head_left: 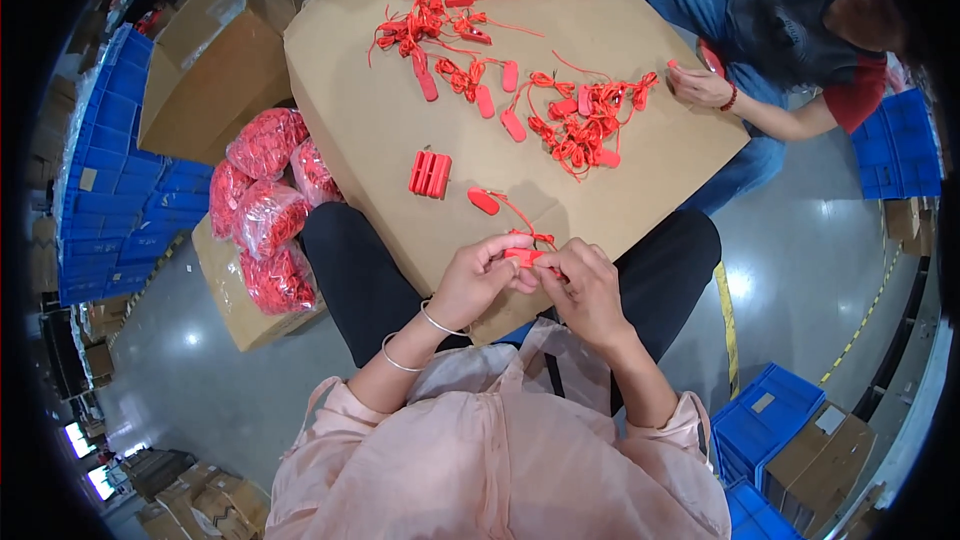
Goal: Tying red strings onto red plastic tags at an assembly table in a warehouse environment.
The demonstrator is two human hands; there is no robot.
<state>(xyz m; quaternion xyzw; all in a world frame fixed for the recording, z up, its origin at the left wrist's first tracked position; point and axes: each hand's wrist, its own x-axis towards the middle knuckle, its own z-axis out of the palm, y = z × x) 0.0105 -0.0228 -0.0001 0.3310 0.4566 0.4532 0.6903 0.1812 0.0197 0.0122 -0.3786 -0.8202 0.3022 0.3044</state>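
Observation:
Close to my body, over the near edge of the cardboard tabletop (370,100), both hands pinch one small red plastic piece (522,257). My left hand (485,275) grips its left end between thumb and fingers. My right hand (588,290) closes on the right end. A red cord (522,217) runs just beyond my fingers toward a flat, oval red piece (483,201) lying on the cardboard. Left of that, several red bars (430,174) sit side by side in a block. My fingers partly hide the held piece.
Tangled red cords with red pieces (580,130) spread over the table, with another heap (425,25) farther back. A co-worker's hand (700,87) holds a red piece at the right edge. Bagged red goods (270,215), an open carton (220,60) and blue bins (110,180) stand left.

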